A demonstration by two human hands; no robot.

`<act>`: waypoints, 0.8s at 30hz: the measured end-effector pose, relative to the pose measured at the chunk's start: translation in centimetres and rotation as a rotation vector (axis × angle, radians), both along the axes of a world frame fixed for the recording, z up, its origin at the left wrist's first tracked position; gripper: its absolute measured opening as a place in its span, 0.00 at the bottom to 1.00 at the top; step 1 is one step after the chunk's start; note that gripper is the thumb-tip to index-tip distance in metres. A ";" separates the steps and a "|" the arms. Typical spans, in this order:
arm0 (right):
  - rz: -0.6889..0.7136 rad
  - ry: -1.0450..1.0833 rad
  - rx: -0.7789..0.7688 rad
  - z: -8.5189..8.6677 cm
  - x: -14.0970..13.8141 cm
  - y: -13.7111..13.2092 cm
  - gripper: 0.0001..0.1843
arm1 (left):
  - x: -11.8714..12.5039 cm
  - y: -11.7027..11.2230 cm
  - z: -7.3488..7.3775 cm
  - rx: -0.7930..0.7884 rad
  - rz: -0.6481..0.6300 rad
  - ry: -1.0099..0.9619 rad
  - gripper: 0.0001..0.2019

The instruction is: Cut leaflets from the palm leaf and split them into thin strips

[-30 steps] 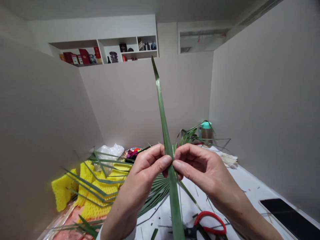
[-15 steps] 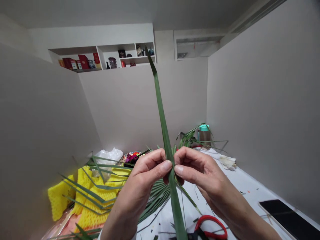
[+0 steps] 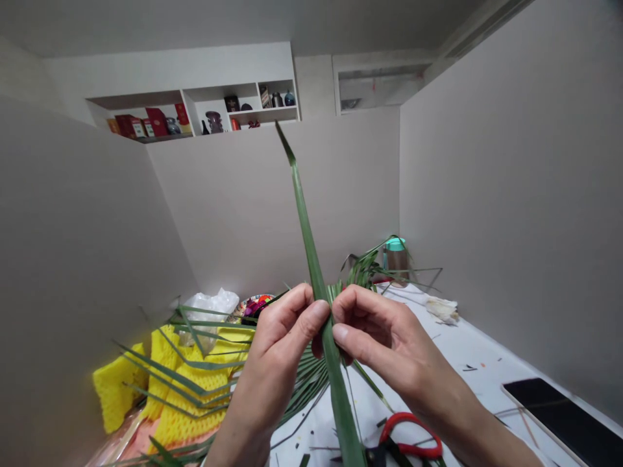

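A long green palm leaf strip (image 3: 307, 227) stands nearly upright before me, its bent tip leaning left and its lower end reaching the bottom edge. My left hand (image 3: 287, 337) pinches the strip near its middle between thumb and forefinger. From the other side, my right hand (image 3: 384, 337) has thumb and fingertips closed at the strip's right edge, where a thin sliver hangs down. Below the hands lies a fan-shaped palm leaf (image 3: 306, 383), partly covered by them. Red-handled scissors (image 3: 411, 447) rest on the table under the strip, their blades largely hidden.
Yellow foam netting (image 3: 187, 395) with leaf strips across it lies at left, near a clear plastic bag (image 3: 211, 305). A teal-lidded jug (image 3: 396, 259) and more leaves (image 3: 363, 269) stand at the back. A phone (image 3: 559, 415) lies right on the white table (image 3: 467, 344).
The strip's tip has dropped lower and moved a little left. Both hands have shifted slightly left, still at the strip. My view has turned slightly.
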State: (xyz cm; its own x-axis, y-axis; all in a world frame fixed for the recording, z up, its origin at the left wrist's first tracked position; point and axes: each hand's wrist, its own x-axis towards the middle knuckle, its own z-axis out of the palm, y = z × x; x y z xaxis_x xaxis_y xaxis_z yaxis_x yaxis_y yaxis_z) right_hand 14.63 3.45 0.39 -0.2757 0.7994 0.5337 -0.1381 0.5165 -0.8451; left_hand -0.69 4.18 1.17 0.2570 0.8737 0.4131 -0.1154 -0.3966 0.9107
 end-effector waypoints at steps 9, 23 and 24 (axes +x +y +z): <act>0.160 0.127 -0.099 -0.4 0.1 0.1 0.10 | 0.7 -0.1 0.3 -0.142 -0.127 -0.162 0.08; -0.040 -0.037 0.043 0.4 -0.3 -0.3 0.08 | 0.7 -0.4 0.1 -0.049 0.012 -0.183 0.11; -0.065 -0.047 0.061 0.4 -0.4 -0.4 0.07 | 0.7 -0.3 0.1 -0.042 0.036 -0.169 0.12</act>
